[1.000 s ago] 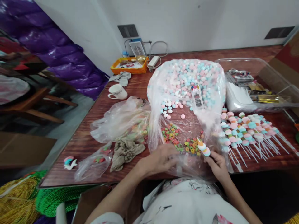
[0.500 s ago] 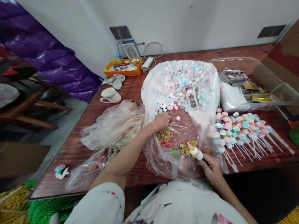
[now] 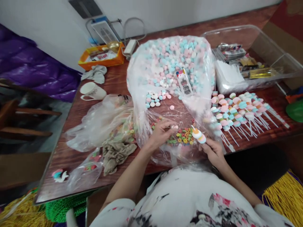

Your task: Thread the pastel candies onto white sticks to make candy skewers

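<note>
Wood-grain table (image 3: 113, 83) is carrying everything, and it's crowded. Right hand (image 3: 214, 151) is pinching a skewer (image 3: 198, 136) with two round puffy candies on it, orange-white and blue-pink, poised over the near edge of the big clear bag (image 3: 170, 94). Left hand (image 3: 163, 132) is closing its fingertips on a small pink candy (image 3: 175, 127) just left of the skewer, above the loose ring candies (image 3: 184, 137). Risks: the soft piece is likely splitting or squashing if threaded off-centre; the thin stick tip is sitting close to the fingers; slick crinkly film is spilling toward the table edge, so beads could roll off. Pastel discs (image 3: 175, 63) are looking matte and pillowy; rings are hard and glossy. Finished skewers (image 3: 239, 110) are lying fanned to the right, with a crumpled rag (image 3: 117, 154) and a mug (image 3: 92, 92) to the left.
</note>
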A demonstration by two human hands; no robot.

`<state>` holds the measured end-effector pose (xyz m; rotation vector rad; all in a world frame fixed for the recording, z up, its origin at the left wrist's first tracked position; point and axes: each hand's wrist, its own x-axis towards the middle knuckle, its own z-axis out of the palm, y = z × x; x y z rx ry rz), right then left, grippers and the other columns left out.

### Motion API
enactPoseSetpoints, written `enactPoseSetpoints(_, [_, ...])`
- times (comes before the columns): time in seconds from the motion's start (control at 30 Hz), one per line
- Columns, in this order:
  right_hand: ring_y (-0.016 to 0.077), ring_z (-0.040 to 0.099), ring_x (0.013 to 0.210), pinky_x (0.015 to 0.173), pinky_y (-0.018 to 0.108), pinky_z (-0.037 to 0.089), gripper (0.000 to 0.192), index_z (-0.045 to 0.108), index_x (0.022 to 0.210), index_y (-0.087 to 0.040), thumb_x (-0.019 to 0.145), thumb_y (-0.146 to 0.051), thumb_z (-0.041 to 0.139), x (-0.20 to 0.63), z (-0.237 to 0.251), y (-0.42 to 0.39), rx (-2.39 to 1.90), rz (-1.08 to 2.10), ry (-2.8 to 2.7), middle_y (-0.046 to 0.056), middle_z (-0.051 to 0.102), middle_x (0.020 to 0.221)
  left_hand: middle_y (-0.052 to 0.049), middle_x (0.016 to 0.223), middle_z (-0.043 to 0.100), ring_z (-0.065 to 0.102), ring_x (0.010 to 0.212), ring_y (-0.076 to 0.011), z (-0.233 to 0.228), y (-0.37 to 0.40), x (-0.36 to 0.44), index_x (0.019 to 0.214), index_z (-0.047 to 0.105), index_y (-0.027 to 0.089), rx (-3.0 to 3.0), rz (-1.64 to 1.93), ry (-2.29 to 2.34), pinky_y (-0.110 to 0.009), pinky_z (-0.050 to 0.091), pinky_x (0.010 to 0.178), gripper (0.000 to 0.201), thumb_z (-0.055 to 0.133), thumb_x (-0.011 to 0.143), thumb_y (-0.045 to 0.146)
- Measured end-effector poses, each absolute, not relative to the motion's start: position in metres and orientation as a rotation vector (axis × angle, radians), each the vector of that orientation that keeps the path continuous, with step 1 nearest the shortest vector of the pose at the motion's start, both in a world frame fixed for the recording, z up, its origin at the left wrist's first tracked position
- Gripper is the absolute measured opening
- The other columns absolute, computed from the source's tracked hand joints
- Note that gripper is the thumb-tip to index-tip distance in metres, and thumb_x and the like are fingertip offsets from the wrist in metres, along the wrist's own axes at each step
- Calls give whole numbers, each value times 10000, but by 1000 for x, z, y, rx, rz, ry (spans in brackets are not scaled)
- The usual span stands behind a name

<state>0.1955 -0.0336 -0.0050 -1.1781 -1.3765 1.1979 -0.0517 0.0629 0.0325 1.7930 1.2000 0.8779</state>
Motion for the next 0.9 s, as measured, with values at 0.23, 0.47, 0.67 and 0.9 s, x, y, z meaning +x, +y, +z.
enactPoseSetpoints(0.23, [86, 377, 505, 489, 230, 290, 295, 612, 710, -170, 944, -315, 507, 194, -15, -38, -1240, 1235, -1256, -25, 508, 610, -65, 866, 661, 610, 838, -177, 7, 66, -49, 922, 694, 168, 2383, 702, 1259, -322, 495, 795, 179, 530, 919, 239])
enactPoseSetpoints(0.47, [88, 348, 500, 482, 237, 257, 299, 587, 685, -177, 935, -327, 524, 201, -21, -37, -1303, 1190, -1129, -32, 475, 586, -127, 1114, 627, 580, 1050, -248, 18, 55, -47, 1037, 686, 160, 2511, 788, 1368, -418, 468, 940, 212, 574, 887, 260])
enactPoseSetpoints(0.67, [101, 408, 534, 526, 243, 315, 276, 588, 686, -182, 928, -293, 516, 197, -17, -38, -1301, 1089, -1276, -28, 499, 607, -84, 926, 678, 614, 895, -205, 13, 35, -33, 993, 697, 180, 2471, 584, 1266, -345, 496, 821, 177, 554, 892, 209])
enactPoseSetpoints(0.9, [116, 479, 577, 583, 244, 378, 232, 598, 722, -188, 926, -267, 518, 195, -23, -40, -1316, 1035, -1369, -26, 538, 631, -44, 802, 694, 615, 749, -161, 22, 67, -61, 816, 712, 177, 2259, 755, 1419, -294, 468, 735, 164, 582, 868, 261])
